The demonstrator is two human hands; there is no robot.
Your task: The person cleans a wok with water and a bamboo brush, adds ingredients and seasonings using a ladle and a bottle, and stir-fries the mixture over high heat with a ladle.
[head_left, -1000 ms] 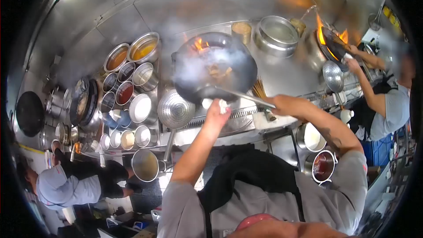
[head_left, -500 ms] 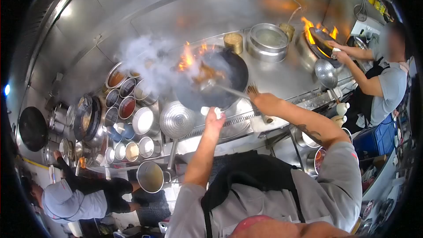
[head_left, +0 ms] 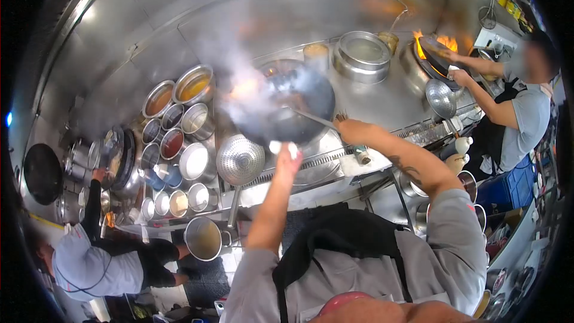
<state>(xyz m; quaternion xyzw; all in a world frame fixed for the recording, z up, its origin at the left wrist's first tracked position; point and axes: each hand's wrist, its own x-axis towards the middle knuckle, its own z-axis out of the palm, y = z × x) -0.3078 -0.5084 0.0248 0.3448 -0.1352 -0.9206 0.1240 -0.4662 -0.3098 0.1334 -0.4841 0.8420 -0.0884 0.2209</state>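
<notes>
A large dark wok point(head_left: 320, 110) sits in front of me, its inside mostly veiled by smoke, with an orange glow at its left side. My left hand point(head_left: 289, 158) is closed on a folded white cloth point(head_left: 275, 147) at the wok's near rim. My right hand point(head_left: 354, 131) grips the handle of a ladle point(head_left: 315, 120), whose head is lost in the smoke inside the wok. Close by my right hand, a bundle of brown bristles point(head_left: 341, 117) sticks up. A perforated strainer point(head_left: 240, 160) lies left of my left hand.
Several sauce pots point(head_left: 194, 163) stand at left, and a lidded steel pot point(head_left: 363, 57) is behind the wok. Below the strainer is a pot of liquid point(head_left: 203, 239). One co-worker point(head_left: 508, 101) handles a flaming wok at right; another person point(head_left: 98, 263) reaches toward pans at left.
Tall flames in my wok have shrunk to a glow, and smoke now covers the food and ladle head. The wok shifted slightly left. The left person's arm reaches farther up.
</notes>
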